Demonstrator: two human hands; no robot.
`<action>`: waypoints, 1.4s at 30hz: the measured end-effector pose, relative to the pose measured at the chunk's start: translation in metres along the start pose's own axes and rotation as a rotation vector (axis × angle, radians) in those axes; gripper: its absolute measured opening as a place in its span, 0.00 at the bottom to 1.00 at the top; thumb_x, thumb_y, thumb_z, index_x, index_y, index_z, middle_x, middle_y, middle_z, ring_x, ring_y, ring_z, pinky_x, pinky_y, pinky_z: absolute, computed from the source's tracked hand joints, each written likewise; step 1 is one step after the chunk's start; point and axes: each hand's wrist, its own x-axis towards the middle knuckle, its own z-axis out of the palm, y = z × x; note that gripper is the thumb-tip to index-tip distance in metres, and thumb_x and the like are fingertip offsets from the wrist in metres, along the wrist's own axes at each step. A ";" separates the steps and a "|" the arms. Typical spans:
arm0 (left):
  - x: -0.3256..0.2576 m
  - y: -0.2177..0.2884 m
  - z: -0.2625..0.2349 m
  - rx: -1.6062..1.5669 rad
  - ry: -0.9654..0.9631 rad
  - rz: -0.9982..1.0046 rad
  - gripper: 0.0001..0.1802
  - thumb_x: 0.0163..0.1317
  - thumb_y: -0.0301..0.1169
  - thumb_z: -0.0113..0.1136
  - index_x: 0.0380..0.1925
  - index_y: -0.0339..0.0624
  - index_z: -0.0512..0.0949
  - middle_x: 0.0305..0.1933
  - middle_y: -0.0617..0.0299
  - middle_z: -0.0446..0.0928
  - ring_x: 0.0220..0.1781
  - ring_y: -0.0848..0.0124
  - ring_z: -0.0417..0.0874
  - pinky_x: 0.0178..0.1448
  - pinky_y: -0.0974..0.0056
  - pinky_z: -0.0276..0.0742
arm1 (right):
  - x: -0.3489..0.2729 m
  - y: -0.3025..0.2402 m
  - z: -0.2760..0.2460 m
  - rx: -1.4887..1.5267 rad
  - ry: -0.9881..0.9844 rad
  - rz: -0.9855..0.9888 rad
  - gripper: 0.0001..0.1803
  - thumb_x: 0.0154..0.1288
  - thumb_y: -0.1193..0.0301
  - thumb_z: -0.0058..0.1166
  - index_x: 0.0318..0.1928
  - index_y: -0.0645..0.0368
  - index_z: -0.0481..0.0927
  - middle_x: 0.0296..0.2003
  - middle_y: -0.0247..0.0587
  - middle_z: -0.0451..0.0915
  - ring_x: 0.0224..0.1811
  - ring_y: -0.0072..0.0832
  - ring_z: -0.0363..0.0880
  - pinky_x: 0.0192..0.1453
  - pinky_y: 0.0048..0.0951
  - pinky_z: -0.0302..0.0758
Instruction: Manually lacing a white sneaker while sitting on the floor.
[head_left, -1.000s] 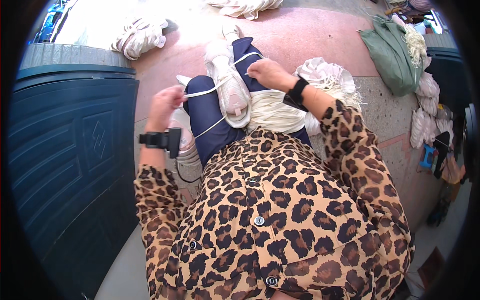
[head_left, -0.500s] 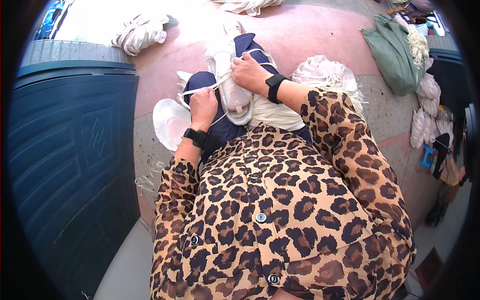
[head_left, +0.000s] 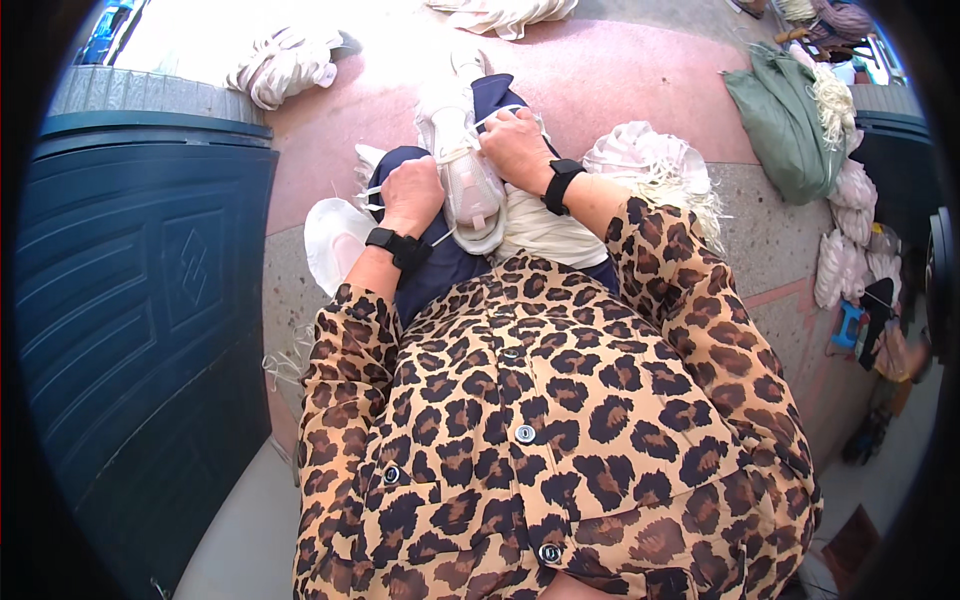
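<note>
A white and pale pink sneaker (head_left: 472,200) rests between my knees, its rounded end toward my body. White laces (head_left: 455,155) run across its upper. My left hand (head_left: 412,195) is closed on a lace at the shoe's left side, and a loose end hangs below it. At the right side, my right hand (head_left: 517,152) pinches the other lace, with more cord looping behind the fingers. Dark blue trousers (head_left: 440,265) cover my legs. Cream cloth (head_left: 545,230) lies in my lap, right of the shoe.
To my left stand blue panelled doors (head_left: 150,270). A round white piece (head_left: 325,245) lies beside my left leg. On the right are a bundle of white strips (head_left: 650,165) and a green sack (head_left: 785,125). Another pale bundle (head_left: 285,68) lies at the far left.
My hands have drawn closer to the shoe's sides, and the lace that stretched between them now lies lower across the upper. Both hands still grip the laces.
</note>
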 end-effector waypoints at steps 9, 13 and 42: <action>-0.007 0.004 -0.003 0.167 0.187 0.013 0.15 0.50 0.43 0.58 0.24 0.42 0.80 0.28 0.59 0.78 0.41 0.63 0.71 0.40 0.55 0.65 | -0.007 -0.008 -0.003 -0.078 -0.053 -0.039 0.11 0.52 0.63 0.50 0.22 0.55 0.80 0.26 0.35 0.75 0.38 0.30 0.71 0.41 0.35 0.61; -0.024 0.018 0.002 0.165 0.183 0.021 0.14 0.49 0.42 0.58 0.23 0.43 0.79 0.29 0.60 0.77 0.40 0.63 0.70 0.38 0.56 0.65 | -0.006 -0.012 -0.009 0.037 -0.153 0.018 0.14 0.56 0.60 0.48 0.25 0.57 0.80 0.30 0.39 0.74 0.41 0.32 0.69 0.42 0.38 0.60; 0.034 0.008 0.009 -0.020 0.142 0.132 0.09 0.47 0.34 0.58 0.24 0.41 0.78 0.26 0.50 0.77 0.37 0.54 0.76 0.41 0.55 0.72 | -0.003 -0.020 -0.016 -0.125 -0.164 -0.190 0.07 0.49 0.70 0.48 0.24 0.53 0.81 0.27 0.33 0.76 0.40 0.30 0.72 0.41 0.29 0.63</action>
